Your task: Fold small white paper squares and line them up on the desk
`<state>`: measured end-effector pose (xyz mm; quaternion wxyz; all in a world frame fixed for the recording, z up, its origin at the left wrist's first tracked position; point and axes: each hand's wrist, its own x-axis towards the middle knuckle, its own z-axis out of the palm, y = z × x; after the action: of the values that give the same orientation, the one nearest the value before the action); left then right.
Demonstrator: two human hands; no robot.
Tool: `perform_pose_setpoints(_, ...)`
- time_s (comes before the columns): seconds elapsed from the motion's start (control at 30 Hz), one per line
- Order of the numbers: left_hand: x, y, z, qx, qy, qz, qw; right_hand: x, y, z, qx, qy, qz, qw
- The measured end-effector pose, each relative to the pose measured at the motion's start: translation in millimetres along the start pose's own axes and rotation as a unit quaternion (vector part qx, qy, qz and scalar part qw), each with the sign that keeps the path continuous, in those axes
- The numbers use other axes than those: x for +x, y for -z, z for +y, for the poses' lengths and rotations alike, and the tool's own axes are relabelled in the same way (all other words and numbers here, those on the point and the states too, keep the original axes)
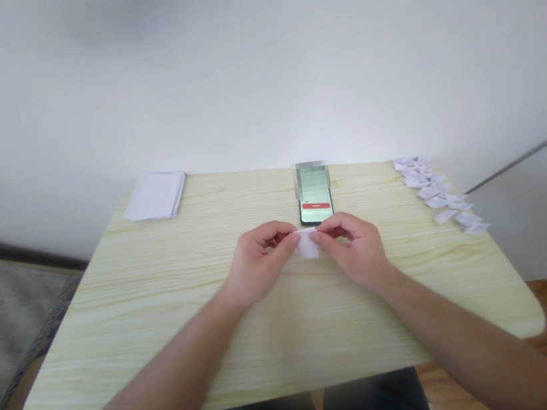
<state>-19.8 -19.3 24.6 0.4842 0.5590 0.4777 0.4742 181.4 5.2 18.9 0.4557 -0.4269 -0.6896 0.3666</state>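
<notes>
Over the middle of the table, a small folded piece of white paper [308, 246] is pinched between both hands. My left hand [263, 259] grips its left edge with thumb and fingertips, closed. At the right edge, my right hand [355, 244] pinches it the same way. The paper's top edge looks folded over; its finer creases are too blurred to make out. Just beyond the fingers lies a phone [316, 214] with a lit screen, its upper part pixelated.
A stack of white paper sheets [155, 195] lies at the table's back left. Along the right edge runs a row of several small folded paper pieces [434, 192]. The pale wood-grain table [130, 304] meets a white wall [235, 69] at the back.
</notes>
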Motion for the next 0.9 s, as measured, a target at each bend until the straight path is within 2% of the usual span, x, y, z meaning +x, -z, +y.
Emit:
perform_pose_setpoints(0.43,0.4,-1.8,1.5,0.126,-0.006,-0.006,0.992,-0.4,-1.5,-0.1,-0.076,0.048,0.024,0.996)
perform_pose_setpoints(0.6,0.4,-3.2,-1.4,0.083,0.009,-0.002,0.996,1.7,-1.3,-2.2,-0.047,0.083,0.015,0.995)
perform_pose_setpoints(0.8,1.7,-1.9,-3.3,-0.025,0.039,-0.019,0.999,2.8,0.1,-3.0,-0.056,0.122,0.036,0.990)
perform_pose_setpoints(0.9,3.4,-1.8,-4.5,-0.044,0.050,-0.037,0.997,2.6,1.5,-3.6,-0.051,0.131,0.007,0.990)
